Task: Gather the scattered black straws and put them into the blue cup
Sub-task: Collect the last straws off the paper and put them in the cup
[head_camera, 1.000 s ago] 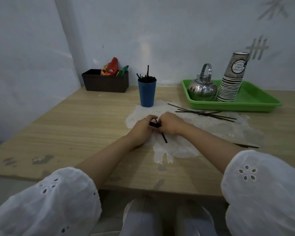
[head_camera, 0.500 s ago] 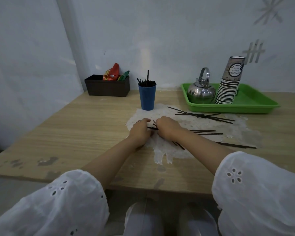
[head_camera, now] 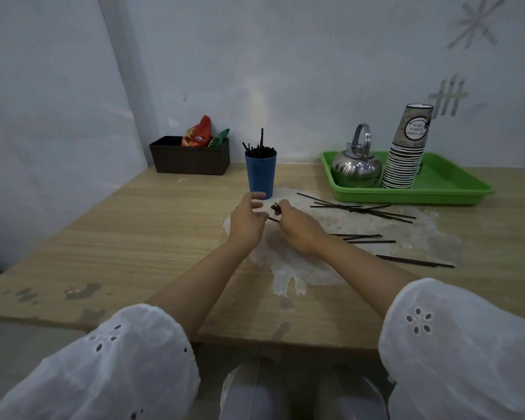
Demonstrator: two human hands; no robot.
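The right hand [head_camera: 297, 228] pinches a few straws [head_camera: 275, 207] near their tips; the left hand [head_camera: 247, 221] hovers loose-fingered, empty; the straws look light, thin, slippery; best bunched mid-length.

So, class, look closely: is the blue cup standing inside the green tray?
No, the blue cup stands on the wooden table, apart from the green tray to its right.
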